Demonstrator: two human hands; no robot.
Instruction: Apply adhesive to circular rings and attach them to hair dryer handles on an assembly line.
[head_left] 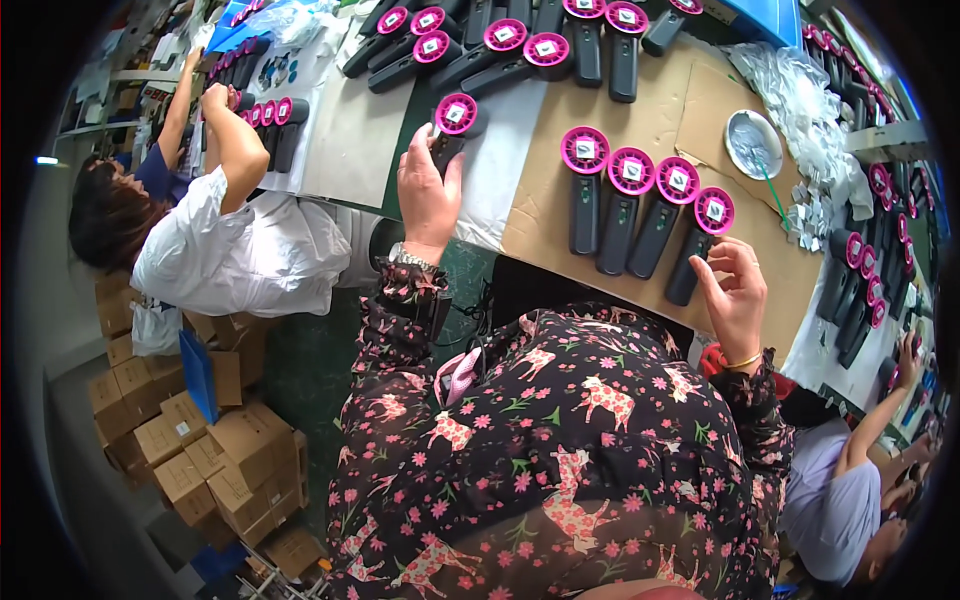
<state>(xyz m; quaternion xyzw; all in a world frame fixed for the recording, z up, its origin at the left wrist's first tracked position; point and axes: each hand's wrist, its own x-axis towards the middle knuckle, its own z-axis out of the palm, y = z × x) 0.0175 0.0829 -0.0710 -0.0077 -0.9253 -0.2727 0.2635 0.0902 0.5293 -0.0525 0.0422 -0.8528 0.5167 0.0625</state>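
Observation:
My left hand (428, 190) is wrapped round the handle of a black handheld device with a pink round slotted end (456, 114), raised at the table's left part. A small white label sits in the middle of its pink end. My right hand (738, 285) is half curled with fingers apart, its thumb tip at the edge of the rightmost black device (692, 262) in a row. That row of several alike devices, including the leftmost one (586, 205), lies on a brown cardboard sheet (535, 200), pink ends away from me.
More such devices (500, 45) lie at the far edge. Right of the row stand a white bowl (752, 140) with a green stick (775, 200), small pale pieces (808, 215) and clear plastic bags (800, 100). Co-workers (230, 240) sit left and right. Cartons (240, 450) are stacked at lower left.

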